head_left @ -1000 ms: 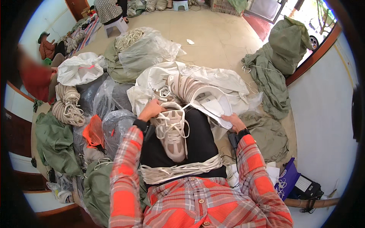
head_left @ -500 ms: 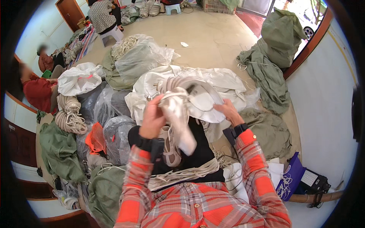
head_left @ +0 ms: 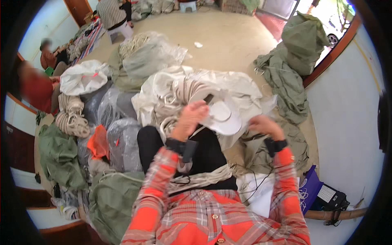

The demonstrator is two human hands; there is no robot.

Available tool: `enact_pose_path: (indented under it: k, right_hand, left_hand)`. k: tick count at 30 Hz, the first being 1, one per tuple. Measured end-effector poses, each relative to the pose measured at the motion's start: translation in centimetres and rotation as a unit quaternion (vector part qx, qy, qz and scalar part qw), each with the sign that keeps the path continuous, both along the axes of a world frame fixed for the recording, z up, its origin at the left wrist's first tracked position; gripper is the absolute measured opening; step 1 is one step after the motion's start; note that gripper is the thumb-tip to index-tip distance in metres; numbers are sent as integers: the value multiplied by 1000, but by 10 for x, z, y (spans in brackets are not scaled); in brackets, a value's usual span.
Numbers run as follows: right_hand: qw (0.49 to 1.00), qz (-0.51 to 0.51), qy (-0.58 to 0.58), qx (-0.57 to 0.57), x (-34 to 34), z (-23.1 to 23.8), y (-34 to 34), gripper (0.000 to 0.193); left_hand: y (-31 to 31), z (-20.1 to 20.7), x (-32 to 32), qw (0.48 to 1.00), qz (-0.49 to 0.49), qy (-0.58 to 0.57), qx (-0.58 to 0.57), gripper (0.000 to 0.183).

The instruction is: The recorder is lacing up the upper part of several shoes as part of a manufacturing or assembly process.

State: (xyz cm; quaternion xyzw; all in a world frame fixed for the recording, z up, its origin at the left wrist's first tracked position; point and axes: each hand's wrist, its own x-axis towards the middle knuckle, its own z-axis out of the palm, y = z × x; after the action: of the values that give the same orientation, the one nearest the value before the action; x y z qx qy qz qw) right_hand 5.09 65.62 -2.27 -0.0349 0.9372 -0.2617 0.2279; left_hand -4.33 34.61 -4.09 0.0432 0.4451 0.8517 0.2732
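Observation:
My left hand (head_left: 190, 119), smeared by motion, is at the near left edge of a white, rounded shoe piece (head_left: 227, 119); whether its fingers grip it is unclear. That piece lies against a row of nested beige-and-white shoe uppers (head_left: 185, 88) on white sheeting (head_left: 241, 85). Off to the right, apart from the piece, my right hand (head_left: 266, 125) has loosely bent fingers with nothing visible in them. A bundle of cream laces (head_left: 204, 178) lies across my lap. Part of a beige shoe (head_left: 184, 167) shows on my black trousers, mostly behind my left wrist.
Clear plastic bags (head_left: 124, 143), an orange bag (head_left: 98, 143) and green sacks (head_left: 61, 155) crowd the left, with another stack of striped uppers (head_left: 71, 116). More green sacks (head_left: 281, 77) stand by the doorway. Other people (head_left: 38, 87) sit at the left and back.
My right hand has come off the white piece and moved right. My left hand has moved right and up; the pale shoe piece it held over my lap no longer shows there.

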Motion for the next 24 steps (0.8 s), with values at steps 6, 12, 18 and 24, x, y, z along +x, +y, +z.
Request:
enact_pose_path:
  k: [6, 12, 18, 24]
  right_hand:
    - [959, 35, 239, -148, -51, 99, -160, 19]
    - [941, 257, 218, -21, -142, -65, -269, 38]
    - [957, 248, 150, 26, -136, -72, -281, 43]
    - [942, 148, 68, -295, -100, -3, -268, 37]
  left_hand:
    - [-182, -22, -7, 946, 229, 30, -227, 39]
    - [-144, -83, 42, 901, 103, 15, -421, 65]
    - [-142, -84, 87, 950, 187, -4, -250, 68]
    - [-176, -131, 94, 939, 186, 23, -289, 43]
